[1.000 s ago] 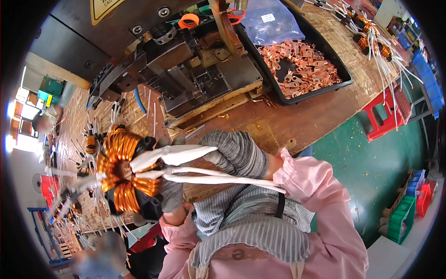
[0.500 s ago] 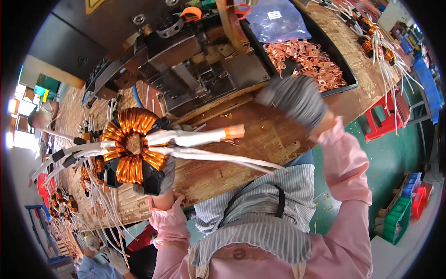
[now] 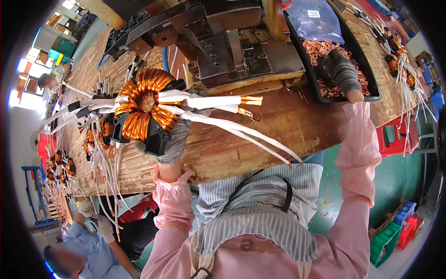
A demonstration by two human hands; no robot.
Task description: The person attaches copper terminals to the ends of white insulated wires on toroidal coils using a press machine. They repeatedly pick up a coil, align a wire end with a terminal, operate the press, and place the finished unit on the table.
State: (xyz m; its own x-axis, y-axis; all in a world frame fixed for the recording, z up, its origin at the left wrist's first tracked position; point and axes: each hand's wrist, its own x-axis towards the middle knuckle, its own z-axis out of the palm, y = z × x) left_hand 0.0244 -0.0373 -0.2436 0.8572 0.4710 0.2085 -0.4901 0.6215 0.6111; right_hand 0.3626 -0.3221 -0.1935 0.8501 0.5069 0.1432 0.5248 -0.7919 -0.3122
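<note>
My left hand [image 3: 174, 142], in a grey glove, grips a large copper-wound toroid coil [image 3: 144, 109] on a black base, held above the wooden bench. White-sleeved leads [image 3: 218, 102] run right from the coil, some ending in bare copper tips. My right hand [image 3: 341, 69], also grey-gloved, reaches into a black tray [image 3: 371, 93] of small copper terminals [image 3: 320, 49] at the upper right. Whether its fingers hold a terminal is hidden.
A grey metal press machine [image 3: 232, 46] stands behind the coil on the wooden bench [image 3: 288, 125]. More coils with white leads [image 3: 93, 139] lie along the bench at left. A person in blue [image 3: 88, 251] works at lower left. Red and green bins [image 3: 399, 228] sit on the green floor.
My right hand has moved from near the coil up and right into the terminal tray. My left hand has lifted the coil higher toward the machine.
</note>
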